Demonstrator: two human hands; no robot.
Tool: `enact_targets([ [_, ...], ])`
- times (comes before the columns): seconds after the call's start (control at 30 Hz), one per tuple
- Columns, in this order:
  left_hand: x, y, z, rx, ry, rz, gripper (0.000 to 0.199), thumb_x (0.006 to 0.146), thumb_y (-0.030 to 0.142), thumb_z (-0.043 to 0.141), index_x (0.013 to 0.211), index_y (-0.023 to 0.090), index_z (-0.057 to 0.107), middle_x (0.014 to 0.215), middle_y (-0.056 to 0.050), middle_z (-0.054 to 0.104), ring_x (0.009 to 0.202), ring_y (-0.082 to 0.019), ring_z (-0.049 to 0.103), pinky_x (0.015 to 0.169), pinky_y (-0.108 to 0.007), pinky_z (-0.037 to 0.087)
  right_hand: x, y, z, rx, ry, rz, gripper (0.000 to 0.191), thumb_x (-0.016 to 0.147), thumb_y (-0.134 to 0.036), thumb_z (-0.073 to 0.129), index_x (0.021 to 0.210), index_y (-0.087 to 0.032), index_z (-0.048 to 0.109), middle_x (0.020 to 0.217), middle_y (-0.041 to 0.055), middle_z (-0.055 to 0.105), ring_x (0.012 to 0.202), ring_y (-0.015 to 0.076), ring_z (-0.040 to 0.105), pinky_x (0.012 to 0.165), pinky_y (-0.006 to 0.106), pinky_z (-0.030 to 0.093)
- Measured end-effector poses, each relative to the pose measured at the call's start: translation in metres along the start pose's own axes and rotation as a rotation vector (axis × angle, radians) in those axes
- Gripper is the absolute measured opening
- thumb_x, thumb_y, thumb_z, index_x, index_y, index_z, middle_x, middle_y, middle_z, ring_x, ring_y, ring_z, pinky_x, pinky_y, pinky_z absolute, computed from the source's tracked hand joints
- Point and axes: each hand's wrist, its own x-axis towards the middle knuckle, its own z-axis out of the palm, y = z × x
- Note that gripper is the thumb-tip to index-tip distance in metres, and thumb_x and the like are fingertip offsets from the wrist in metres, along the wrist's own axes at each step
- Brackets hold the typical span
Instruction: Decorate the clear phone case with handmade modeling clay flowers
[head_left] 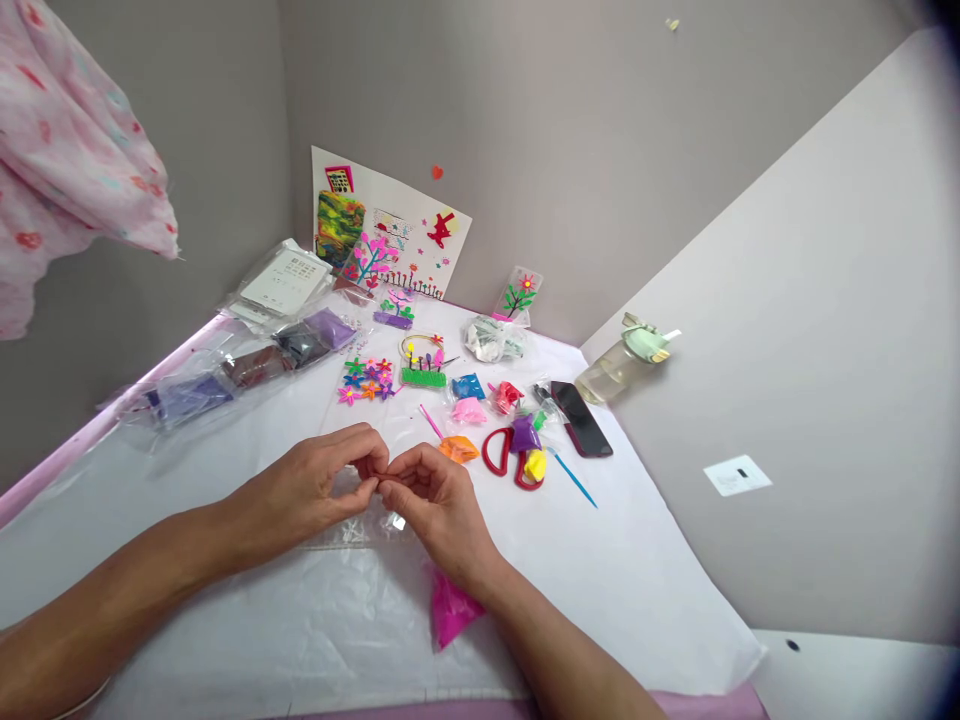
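The left hand (304,488) and right hand (451,512) met, fingertips closed on a small brownish piece (387,477), probably light, soft and easily squashed, best pinched gently at its ends.

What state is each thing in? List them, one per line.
Left hand: fingers curled, tips meeting the right's
Right hand: fingers curled
Phone: lying flat, screen dark
Red-handled scissors: lying down, partly covered
Blue stick: lying down
Decorated sheet: leaning on the wall
Bright pink packet: partly hidden by the right forearm
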Motion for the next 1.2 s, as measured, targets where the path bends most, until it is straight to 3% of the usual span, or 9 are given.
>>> enact_targets([
  [0.13,0.003,0.003,-0.006,-0.112,0.117,-0.04,0.008,0.091,0.028,0.06,0.084,0.024,0.062,0.082,0.004,0.067,0.08,-0.016,0.066,0.08,-0.026,0.053,-0.005,-0.015,-0.003,0.094,-0.146,0.002,0.017,0.079,-0.024,0.084,0.081,-0.019,0.068,0.075,-0.0027,0.068,0.068,0.011,0.058,0.066,0.024,0.044],
  [0.27,0.01,-0.004,-0.021,-0.207,0.217,-0.128,0.02,0.089,0.044,0.069,0.088,0.025,0.072,0.088,0.002,0.072,0.082,-0.018,0.07,0.077,-0.026,0.058,-0.008,-0.021,-0.006,0.202,-0.263,0.029,0.017,0.084,-0.031,0.084,0.089,-0.02,0.072,0.082,0.0012,0.074,0.069,0.012,0.063,0.067,0.025,0.049],
  [0.4,0.009,-0.015,-0.026,-0.29,0.161,-0.256,0.033,0.088,0.054,0.07,0.105,0.028,0.081,0.102,-0.002,0.08,0.085,-0.021,0.076,0.081,-0.031,0.064,-0.003,-0.014,-0.01,0.129,-0.158,-0.053,0.018,0.093,-0.035,0.074,0.104,-0.022,0.078,0.091,0.0029,0.076,0.072,0.0127,0.064,0.072,0.028,0.053],
  [0.53,0.007,-0.018,-0.022,-0.303,0.102,-0.232,0.034,0.094,0.053,0.066,0.115,0.031,0.08,0.105,-0.002,0.081,0.098,-0.023,0.076,0.09,-0.033,0.062,0.002,-0.009,-0.013,0.047,-0.051,-0.053,0.015,0.09,-0.03,0.073,0.1,-0.021,0.08,0.093,0.0023,0.075,0.077,0.0128,0.064,0.077,0.028,0.052],
  [0.63,0.008,-0.015,-0.021,-0.321,0.124,-0.194,0.026,0.088,0.05,0.075,0.105,0.03,0.079,0.104,0.0,0.078,0.095,-0.021,0.074,0.084,-0.028,0.06,0.003,-0.008,-0.012,0.085,-0.006,-0.008,0.017,0.082,-0.027,0.081,0.097,-0.022,0.076,0.089,0.0005,0.072,0.08,0.0133,0.064,0.074,0.026,0.051],
  [0.73,0.009,-0.013,-0.022,-0.297,0.137,-0.174,0.024,0.088,0.05,0.074,0.09,0.026,0.075,0.082,0.003,0.073,0.078,-0.016,0.069,0.073,-0.024,0.055,0.003,-0.009,-0.01,0.116,-0.029,0.022,0.021,0.078,-0.03,0.085,0.09,-0.02,0.071,0.078,-0.0014,0.069,0.068,0.0118,0.06,0.064,0.024,0.048],
  [0.9,0.007,-0.01,-0.026,-0.109,0.164,-0.162,0.049,0.098,0.06,0.058,0.068,0.022,0.06,0.059,0.005,0.054,0.058,-0.013,0.051,0.057,-0.022,0.04,-0.001,-0.011,-0.009,0.035,-0.127,-0.007,0.028,0.094,-0.045,0.071,0.085,-0.019,0.067,0.07,0.0,0.066,0.061,0.0117,0.056,0.06,0.025,0.046],
  [1.0,0.007,-0.009,-0.027,-0.116,0.144,-0.148,0.044,0.1,0.059,0.054,0.077,0.023,0.066,0.065,0.004,0.06,0.064,-0.014,0.058,0.063,-0.023,0.046,-0.002,-0.011,-0.009,-0.039,-0.112,-0.02,0.025,0.095,-0.042,0.069,0.085,-0.019,0.068,0.077,0.0006,0.067,0.066,0.0119,0.057,0.064,0.025,0.047],
  [1.2,0.011,-0.009,-0.022,-0.302,0.108,-0.184,0.019,0.085,0.045,0.074,0.092,0.028,0.077,0.094,0.0,0.078,0.092,-0.022,0.073,0.083,-0.03,0.059,-0.002,-0.009,-0.009,-0.103,-0.057,-0.043,0.007,0.089,-0.027,0.072,0.092,-0.021,0.075,0.089,0.0011,0.072,0.079,0.0143,0.06,0.074,0.028,0.048],
])
